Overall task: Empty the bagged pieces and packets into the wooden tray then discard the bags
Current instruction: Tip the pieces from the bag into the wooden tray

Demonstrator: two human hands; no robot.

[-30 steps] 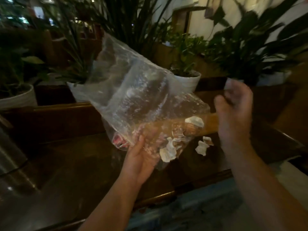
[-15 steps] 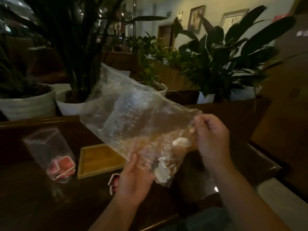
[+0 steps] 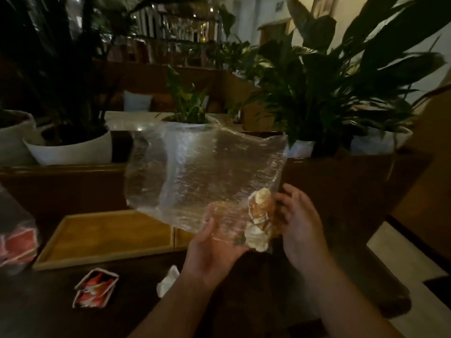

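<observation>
I hold a large clear plastic bag (image 3: 200, 176) up over the dark table. My left hand (image 3: 210, 250) grips its lower edge from below. My right hand (image 3: 296, 223) presses against the bag's lower right corner, where several pale orange-white pieces (image 3: 260, 215) are bunched inside. The wooden tray (image 3: 107, 237) lies flat to the left, below the bag, and looks bare inside. A red packet (image 3: 95, 287) and a white piece (image 3: 168, 280) lie on the table in front of the tray. A second clear bag with red packets (image 3: 17, 245) stands at the left edge.
White pots with tall leafy plants (image 3: 70, 147) line a wooden ledge behind the table, with another plant (image 3: 322, 101) at the right. The table's edge (image 3: 380, 254) runs down the right side, with pale floor beyond it.
The view has swung right and closer; the tray now sits larger at left. The bag has turned more upright and my right hand has dropped to its lower right corner by the pieces.
</observation>
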